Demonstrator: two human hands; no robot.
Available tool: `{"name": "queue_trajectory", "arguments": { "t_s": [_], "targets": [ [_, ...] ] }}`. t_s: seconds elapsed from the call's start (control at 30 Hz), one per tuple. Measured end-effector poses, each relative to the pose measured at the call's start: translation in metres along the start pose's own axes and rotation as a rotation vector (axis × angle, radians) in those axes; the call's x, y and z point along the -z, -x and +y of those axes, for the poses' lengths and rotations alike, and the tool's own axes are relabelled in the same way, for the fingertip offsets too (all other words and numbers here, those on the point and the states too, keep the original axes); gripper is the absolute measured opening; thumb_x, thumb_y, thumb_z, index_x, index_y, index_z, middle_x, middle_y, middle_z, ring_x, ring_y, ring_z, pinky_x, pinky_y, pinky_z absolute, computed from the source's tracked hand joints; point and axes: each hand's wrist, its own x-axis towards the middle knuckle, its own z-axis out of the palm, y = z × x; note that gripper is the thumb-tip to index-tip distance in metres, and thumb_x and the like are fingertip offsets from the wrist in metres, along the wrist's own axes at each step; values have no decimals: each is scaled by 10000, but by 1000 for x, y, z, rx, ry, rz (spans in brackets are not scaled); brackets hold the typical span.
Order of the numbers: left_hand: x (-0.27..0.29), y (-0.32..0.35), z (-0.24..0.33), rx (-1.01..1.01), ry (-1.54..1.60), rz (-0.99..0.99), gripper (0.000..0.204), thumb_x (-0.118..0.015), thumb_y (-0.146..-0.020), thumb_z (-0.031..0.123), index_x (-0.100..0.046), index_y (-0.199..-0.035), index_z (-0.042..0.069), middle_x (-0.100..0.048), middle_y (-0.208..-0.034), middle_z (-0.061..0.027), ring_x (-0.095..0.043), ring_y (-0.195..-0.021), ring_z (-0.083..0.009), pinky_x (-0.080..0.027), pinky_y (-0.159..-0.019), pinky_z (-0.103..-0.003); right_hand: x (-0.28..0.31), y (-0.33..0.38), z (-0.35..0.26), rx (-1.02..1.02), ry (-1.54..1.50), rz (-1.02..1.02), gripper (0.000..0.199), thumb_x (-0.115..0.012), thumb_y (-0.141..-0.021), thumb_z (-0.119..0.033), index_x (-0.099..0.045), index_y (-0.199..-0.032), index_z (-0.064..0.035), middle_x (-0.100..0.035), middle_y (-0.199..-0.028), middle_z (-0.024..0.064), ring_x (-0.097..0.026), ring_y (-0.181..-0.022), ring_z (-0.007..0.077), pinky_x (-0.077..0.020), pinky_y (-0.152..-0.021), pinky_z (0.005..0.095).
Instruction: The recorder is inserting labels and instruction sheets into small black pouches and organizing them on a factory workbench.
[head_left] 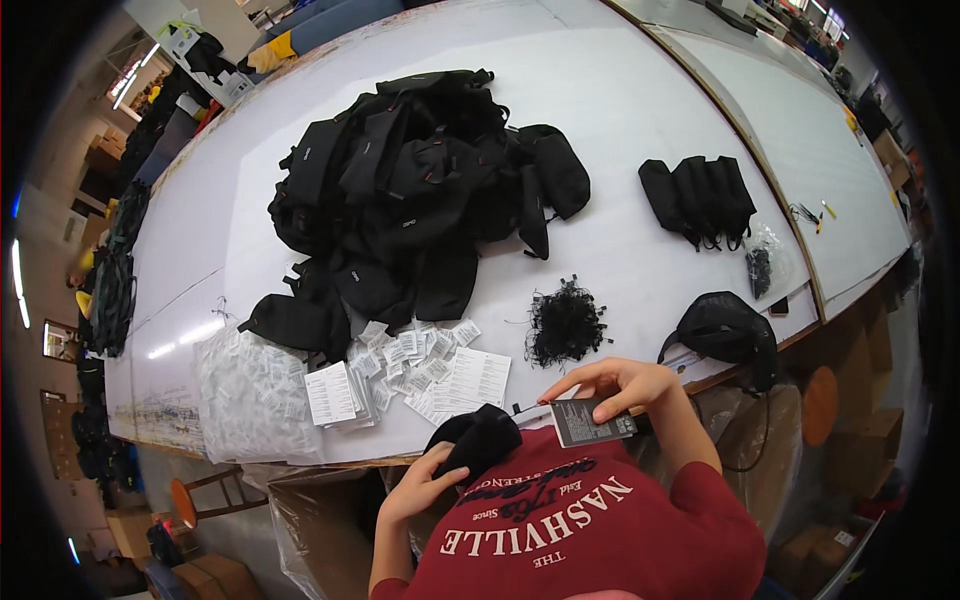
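Many black bags [420, 190] wait upper middle; left hand [425, 485] grips one small bag [478, 440], right hand [625, 390] pinches a grey tag [592, 422].

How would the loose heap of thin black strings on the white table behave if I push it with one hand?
The heap of black strings would probably slide easily, being thin and likely very light. It looks tangled, so it may move mostly as one clump. Loose ends stick out at its edge, so a few strings may stay behind on the white table.
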Motion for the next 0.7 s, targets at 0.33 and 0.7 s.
{"name": "queue_trajectory", "arguments": {
  "t_s": [0.33, 0.7],
  "targets": [
    [1, -13, 7, -7, -230, 248, 346, -601, -886, 242, -541, -1059, -51, -604, -726, -134, -475, -658, -104, -426, -615, -292, 15, -10, 11, 41, 133, 490, 446, -681, -825, -139, -461, -1197, -29, -665, -806, 74, -590, -716, 57, -445, -614, 188],
    [5, -17, 8, 19, -304, 243, 294, -614, -868, 221, -533, -954, -48, -492, -638, -153, -368, -572, -145, -384, -553, -284, 8, -16, 12, 299, 359, 686, 534, -672, -826, -245, -435, -1279, -90, -610, -1064, 106, -590, -870, 172, -458, -815, 343]
  ]
}}
